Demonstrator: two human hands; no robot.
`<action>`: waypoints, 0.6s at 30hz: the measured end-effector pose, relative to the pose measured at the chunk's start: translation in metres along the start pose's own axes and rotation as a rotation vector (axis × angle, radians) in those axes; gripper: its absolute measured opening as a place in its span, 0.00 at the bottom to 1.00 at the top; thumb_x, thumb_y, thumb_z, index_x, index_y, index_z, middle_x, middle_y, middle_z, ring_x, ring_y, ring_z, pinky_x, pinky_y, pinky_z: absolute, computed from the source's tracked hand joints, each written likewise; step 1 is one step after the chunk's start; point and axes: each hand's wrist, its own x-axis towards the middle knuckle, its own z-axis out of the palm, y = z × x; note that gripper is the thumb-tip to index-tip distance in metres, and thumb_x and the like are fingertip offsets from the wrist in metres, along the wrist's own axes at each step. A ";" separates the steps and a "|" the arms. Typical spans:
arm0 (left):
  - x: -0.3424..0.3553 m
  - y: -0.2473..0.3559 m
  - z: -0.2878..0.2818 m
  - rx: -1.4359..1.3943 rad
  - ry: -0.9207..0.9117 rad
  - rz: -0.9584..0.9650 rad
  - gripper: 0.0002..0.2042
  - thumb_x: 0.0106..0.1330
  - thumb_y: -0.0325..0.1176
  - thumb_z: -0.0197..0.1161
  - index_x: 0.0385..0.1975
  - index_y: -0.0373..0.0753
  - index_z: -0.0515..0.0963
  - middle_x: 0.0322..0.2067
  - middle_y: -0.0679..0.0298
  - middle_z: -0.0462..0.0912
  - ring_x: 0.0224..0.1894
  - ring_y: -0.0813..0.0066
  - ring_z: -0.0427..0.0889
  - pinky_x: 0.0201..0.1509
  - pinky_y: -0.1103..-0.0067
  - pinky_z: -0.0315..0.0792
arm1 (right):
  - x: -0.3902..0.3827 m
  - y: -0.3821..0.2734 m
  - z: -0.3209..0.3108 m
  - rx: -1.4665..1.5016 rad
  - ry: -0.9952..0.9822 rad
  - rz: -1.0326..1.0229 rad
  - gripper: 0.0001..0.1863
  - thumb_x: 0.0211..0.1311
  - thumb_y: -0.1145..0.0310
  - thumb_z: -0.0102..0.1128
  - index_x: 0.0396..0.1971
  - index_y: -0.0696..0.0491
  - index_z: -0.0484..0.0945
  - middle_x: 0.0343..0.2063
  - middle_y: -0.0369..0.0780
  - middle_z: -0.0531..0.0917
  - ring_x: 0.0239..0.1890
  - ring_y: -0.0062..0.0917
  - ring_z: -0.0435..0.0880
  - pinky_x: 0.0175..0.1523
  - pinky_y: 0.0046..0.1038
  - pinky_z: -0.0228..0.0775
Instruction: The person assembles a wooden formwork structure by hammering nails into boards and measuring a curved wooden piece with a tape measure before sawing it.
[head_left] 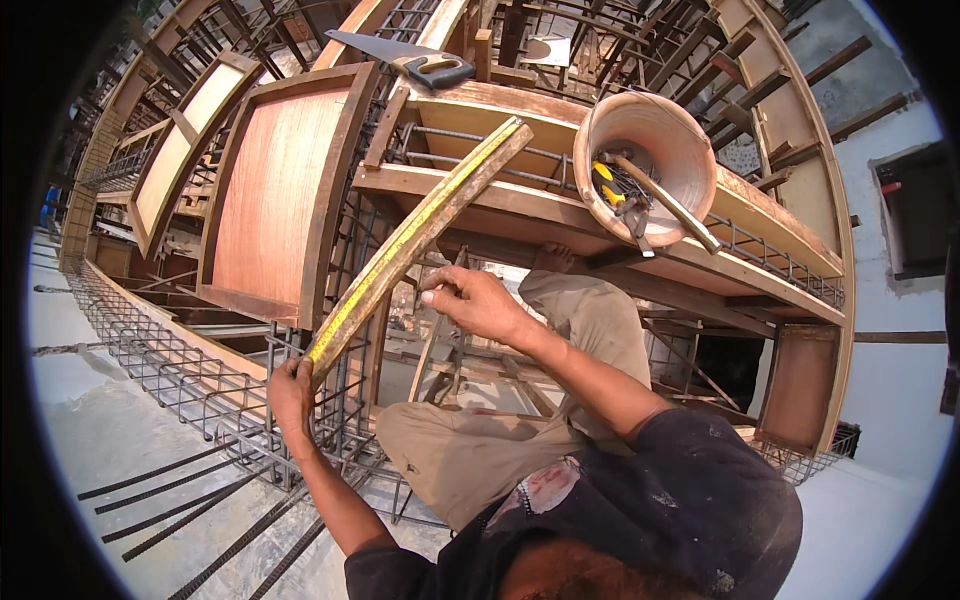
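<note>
A long wooden batten (428, 232) slants up and away from me, its far end over the formwork. Along its upper face runs a yellow tape measure blade (405, 238). My left hand (291, 396) is closed round the near end of the batten, with the thumb by the end of the tape. Beside the middle of the batten, my right hand (478, 304) is held with thumb and fingers pinched together. Whatever that pinch holds, if anything, is too small to make out.
A handsaw (410, 62) lies on the formwork ahead. To the right, a bucket (655, 125) holds nails and tools, with a hammer handle sticking out. A plywood panel (275, 190) leans at left. Rebar rods (170, 490) jut out at lower left; openings show between the beams below.
</note>
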 end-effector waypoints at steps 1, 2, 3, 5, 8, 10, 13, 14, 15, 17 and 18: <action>0.000 -0.010 -0.003 0.004 -0.003 0.031 0.17 0.67 0.43 0.60 0.36 0.32 0.83 0.34 0.41 0.83 0.37 0.40 0.81 0.42 0.61 0.73 | -0.018 -0.011 -0.029 -0.210 0.049 -0.177 0.19 0.67 0.59 0.62 0.48 0.58 0.80 0.34 0.45 0.84 0.34 0.33 0.85 0.38 0.33 0.77; 0.004 -0.025 0.001 -0.002 0.005 0.043 0.17 0.67 0.43 0.60 0.36 0.31 0.82 0.34 0.41 0.83 0.37 0.41 0.81 0.43 0.60 0.72 | -0.036 -0.025 -0.056 -0.256 0.177 -0.218 0.18 0.66 0.58 0.62 0.47 0.56 0.81 0.41 0.46 0.84 0.42 0.38 0.85 0.46 0.34 0.76; 0.005 -0.038 0.006 -0.006 0.012 0.051 0.17 0.68 0.43 0.59 0.36 0.31 0.82 0.35 0.41 0.82 0.38 0.41 0.81 0.43 0.60 0.72 | -0.051 -0.043 -0.088 -0.300 0.234 -0.130 0.17 0.66 0.59 0.62 0.46 0.57 0.82 0.41 0.46 0.85 0.44 0.35 0.85 0.49 0.34 0.76; 0.004 -0.036 0.006 -0.006 -0.013 0.019 0.17 0.68 0.43 0.60 0.37 0.32 0.83 0.35 0.42 0.83 0.39 0.42 0.81 0.45 0.60 0.73 | -0.075 -0.054 -0.139 -0.376 0.369 -0.017 0.18 0.67 0.60 0.61 0.47 0.60 0.82 0.41 0.46 0.86 0.45 0.34 0.85 0.52 0.31 0.74; 0.000 -0.045 -0.003 0.036 0.043 0.026 0.16 0.68 0.42 0.60 0.41 0.35 0.85 0.39 0.43 0.83 0.43 0.42 0.82 0.49 0.62 0.74 | -0.081 -0.073 -0.182 -0.472 0.319 0.049 0.19 0.67 0.60 0.61 0.45 0.61 0.82 0.40 0.46 0.86 0.45 0.35 0.85 0.54 0.33 0.73; 0.002 -0.044 0.000 0.095 0.041 0.015 0.16 0.68 0.42 0.60 0.42 0.35 0.85 0.42 0.42 0.82 0.44 0.43 0.82 0.50 0.62 0.74 | -0.058 -0.093 -0.189 -0.589 0.208 0.029 0.19 0.66 0.59 0.61 0.44 0.61 0.83 0.40 0.47 0.85 0.45 0.37 0.84 0.54 0.35 0.73; -0.002 -0.045 -0.001 0.202 0.070 -0.005 0.16 0.67 0.43 0.60 0.41 0.37 0.86 0.49 0.46 0.81 0.47 0.45 0.82 0.53 0.62 0.75 | 0.026 -0.109 -0.180 -0.754 0.091 -0.081 0.19 0.65 0.58 0.59 0.44 0.59 0.84 0.38 0.52 0.85 0.43 0.43 0.85 0.51 0.41 0.74; -0.002 -0.050 0.001 0.207 0.107 -0.003 0.16 0.66 0.43 0.60 0.40 0.37 0.86 0.49 0.47 0.81 0.47 0.47 0.82 0.54 0.62 0.75 | 0.067 -0.104 -0.178 -0.791 0.053 -0.214 0.20 0.64 0.56 0.59 0.45 0.58 0.83 0.37 0.52 0.85 0.43 0.44 0.85 0.51 0.41 0.74; -0.002 -0.054 0.005 0.210 0.138 0.001 0.16 0.66 0.43 0.60 0.40 0.38 0.86 0.50 0.48 0.81 0.47 0.48 0.83 0.54 0.63 0.75 | 0.105 -0.098 -0.174 -0.833 0.070 -0.209 0.23 0.63 0.54 0.59 0.47 0.58 0.82 0.39 0.53 0.85 0.45 0.45 0.85 0.53 0.41 0.73; 0.001 -0.049 0.009 0.209 0.118 0.035 0.15 0.66 0.43 0.60 0.39 0.39 0.87 0.47 0.52 0.84 0.48 0.50 0.83 0.52 0.62 0.76 | 0.182 -0.070 -0.169 -0.840 0.075 -0.223 0.27 0.61 0.53 0.61 0.51 0.60 0.80 0.42 0.55 0.85 0.48 0.47 0.84 0.56 0.41 0.73; 0.004 -0.040 0.006 0.270 0.013 -0.110 0.15 0.65 0.44 0.60 0.39 0.41 0.87 0.43 0.52 0.85 0.45 0.50 0.84 0.50 0.62 0.77 | 0.214 -0.052 -0.164 -0.841 0.078 -0.247 0.29 0.60 0.51 0.62 0.52 0.60 0.80 0.46 0.55 0.85 0.50 0.48 0.83 0.58 0.41 0.73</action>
